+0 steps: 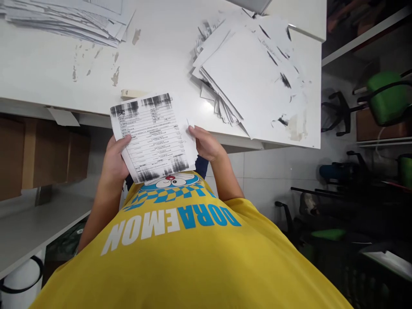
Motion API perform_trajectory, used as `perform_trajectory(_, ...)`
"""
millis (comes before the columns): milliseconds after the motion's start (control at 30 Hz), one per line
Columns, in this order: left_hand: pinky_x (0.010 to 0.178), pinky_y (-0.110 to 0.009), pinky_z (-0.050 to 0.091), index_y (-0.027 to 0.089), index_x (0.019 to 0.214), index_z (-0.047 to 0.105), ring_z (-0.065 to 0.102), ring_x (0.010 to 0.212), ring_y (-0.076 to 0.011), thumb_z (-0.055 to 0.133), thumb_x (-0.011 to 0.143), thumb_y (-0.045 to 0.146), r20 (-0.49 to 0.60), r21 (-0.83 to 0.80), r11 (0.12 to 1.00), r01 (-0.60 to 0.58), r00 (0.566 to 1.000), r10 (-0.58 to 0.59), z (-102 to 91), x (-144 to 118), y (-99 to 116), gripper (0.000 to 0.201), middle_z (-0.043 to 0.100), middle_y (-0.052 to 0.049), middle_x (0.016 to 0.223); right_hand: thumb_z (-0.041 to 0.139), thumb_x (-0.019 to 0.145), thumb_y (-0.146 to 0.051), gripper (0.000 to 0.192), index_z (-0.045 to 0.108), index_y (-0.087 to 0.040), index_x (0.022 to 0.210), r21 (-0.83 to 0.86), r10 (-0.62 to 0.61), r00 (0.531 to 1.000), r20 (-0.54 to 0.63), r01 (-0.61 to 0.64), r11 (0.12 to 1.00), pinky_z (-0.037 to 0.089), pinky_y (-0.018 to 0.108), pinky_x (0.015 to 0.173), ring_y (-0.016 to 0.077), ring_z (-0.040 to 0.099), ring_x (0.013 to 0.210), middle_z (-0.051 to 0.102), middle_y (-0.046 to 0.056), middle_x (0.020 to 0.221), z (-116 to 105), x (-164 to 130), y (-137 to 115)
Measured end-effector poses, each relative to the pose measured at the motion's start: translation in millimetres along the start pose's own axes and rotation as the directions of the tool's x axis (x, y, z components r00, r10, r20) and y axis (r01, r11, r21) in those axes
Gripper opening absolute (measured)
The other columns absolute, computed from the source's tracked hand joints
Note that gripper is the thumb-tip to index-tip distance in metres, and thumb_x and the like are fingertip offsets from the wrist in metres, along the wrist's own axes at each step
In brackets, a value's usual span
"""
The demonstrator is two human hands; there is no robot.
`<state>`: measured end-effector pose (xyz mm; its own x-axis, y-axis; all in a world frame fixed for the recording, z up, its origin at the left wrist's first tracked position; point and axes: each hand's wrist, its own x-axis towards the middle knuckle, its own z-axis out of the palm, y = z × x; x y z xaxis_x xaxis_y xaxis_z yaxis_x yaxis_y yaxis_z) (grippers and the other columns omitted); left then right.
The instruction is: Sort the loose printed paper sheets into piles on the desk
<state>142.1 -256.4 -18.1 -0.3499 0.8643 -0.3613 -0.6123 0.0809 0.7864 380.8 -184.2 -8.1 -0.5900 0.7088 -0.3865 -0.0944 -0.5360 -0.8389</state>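
Note:
A few printed sheets of paper, smudged with black toner along the top and bottom edges, are held in front of my yellow shirt at the table's near edge. My left hand grips their left side, its thumb lying on the printed face. At the right side my right hand pinches the sheets' edge between thumb and fingers. How many sheets there are I cannot tell. Just beyond them, a small cream-coloured object lies on the white table, partly hidden by the paper.
A messy paper stack spreads over the table's right half. Another paper pile lies at the far left. Cardboard boxes stand under the table on the left. A green chair and other chairs are on the right.

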Motion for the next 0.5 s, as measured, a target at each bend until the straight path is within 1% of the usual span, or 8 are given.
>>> perform_trajectory(67,0.108,-0.047,0.050,0.012,0.097,0.068,0.062,0.122,-0.0330,0.078,0.067,0.016,0.041,0.016,1.000,0.000,0.999,-0.001,3.9,-0.9,-0.5,0.031,0.077,-0.011,0.103,0.062,0.083,-0.064,0.056,0.066,-0.022,0.120,0.008,-0.039,0.998,-0.048,0.040,0.999,0.054,0.044,0.101,0.0285,0.062,0.122,0.074,0.007,0.111,13.2,0.2,2.0)
perform_trajectory(133,0.108,-0.047,0.050,0.013,0.097,0.068,0.063,0.120,-0.0335,0.081,0.066,0.019,0.066,0.032,0.999,0.004,0.998,-0.006,7.5,-0.5,-0.8,0.034,0.076,-0.011,0.105,0.060,0.084,-0.065,0.058,0.065,-0.023,0.123,0.000,-0.059,0.995,-0.077,0.059,0.998,0.050,0.045,0.107,0.0282,0.059,0.127,0.073,0.007,0.116,23.4,0.1,0.6)
perform_trajectory(233,0.107,-0.049,0.051,0.013,0.098,0.067,0.064,0.119,-0.0344,0.086,0.063,0.022,0.066,0.057,0.998,-0.008,0.998,0.004,11.4,1.8,1.2,0.041,0.076,-0.011,0.105,0.063,0.082,-0.065,0.060,0.063,-0.024,0.126,0.003,-0.077,0.994,-0.082,0.077,0.997,0.047,0.045,0.111,0.0276,0.057,0.129,0.071,0.006,0.119,28.3,0.1,-5.2)
perform_trajectory(333,0.108,-0.052,0.050,0.014,0.101,0.065,0.061,0.122,-0.0340,0.089,0.063,0.023,0.091,0.089,0.995,-0.038,0.995,0.030,15.2,3.6,9.0,0.046,0.076,-0.009,0.105,0.063,0.081,-0.065,0.061,0.063,-0.024,0.126,0.022,-0.068,0.995,-0.078,0.070,0.997,0.049,0.043,0.108,0.0269,0.058,0.128,0.071,0.005,0.117,20.8,-0.4,-7.7)
perform_trajectory(433,0.111,-0.053,0.048,0.014,0.104,0.064,0.058,0.126,-0.0324,0.089,0.066,0.022,0.127,0.089,0.990,-0.110,0.987,0.099,20.6,4.5,23.1,0.046,0.075,-0.007,0.108,0.061,0.079,-0.069,0.060,0.066,-0.023,0.118,0.024,-0.022,0.998,-0.055,0.023,0.999,0.056,0.041,0.096,0.0277,0.062,0.122,0.072,0.006,0.108,7.2,-2.2,-2.1)
perform_trajectory(500,0.112,-0.053,0.046,0.014,0.105,0.064,0.056,0.129,-0.0318,0.089,0.066,0.022,0.148,0.083,0.981,-0.175,0.976,0.162,24.8,5.8,34.2,0.047,0.075,-0.008,0.110,0.065,0.073,-0.071,0.063,0.067,-0.022,0.112,0.021,-0.002,1.000,-0.006,0.002,1.000,0.058,0.040,0.090,0.0284,0.064,0.118,0.072,0.006,0.103,-0.9,-3.5,4.9)
